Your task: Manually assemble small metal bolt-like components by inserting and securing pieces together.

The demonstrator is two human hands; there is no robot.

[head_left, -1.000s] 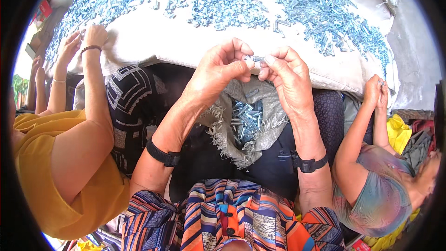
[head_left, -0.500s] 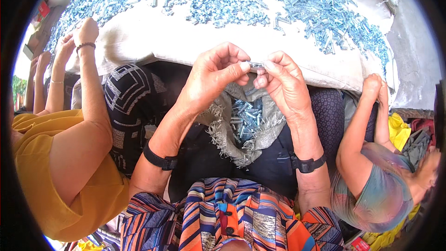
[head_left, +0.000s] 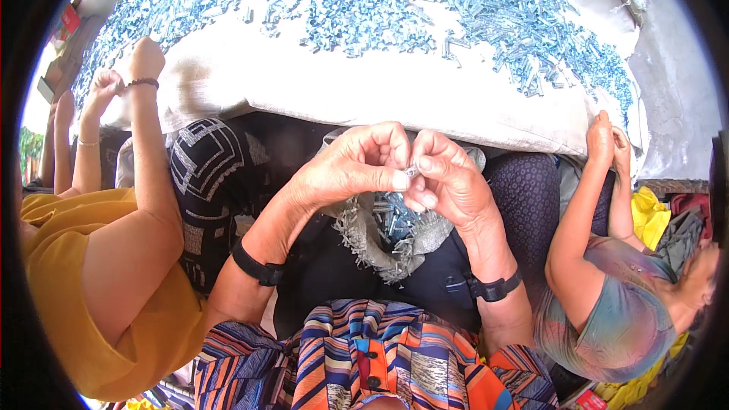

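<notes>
Small metal piece (head_left: 411,171), one: pinched in the grip of left hand (head_left: 351,167) and right hand (head_left: 449,176), above open sack (head_left: 434,235) holding metal parts (head_left: 391,219); bluish pieces (head_left: 364,11), many, strewn on pale cloth (head_left: 304,87)

Small metal piece (head_left: 411,171) mostly covered by fingertips at the centre of the frame.
Left hand (head_left: 353,168) and right hand (head_left: 452,178) hide its shape and part of the sack (head_left: 406,264) behind them. The blue-silver pieces (head_left: 364,19) run off the top edge, many too small to tell singly. The mustard-clad co-worker (head_left: 99,296) at left is cut by the dark rim; the patterned shirt (head_left: 380,349), by the bottom edge.
</notes>
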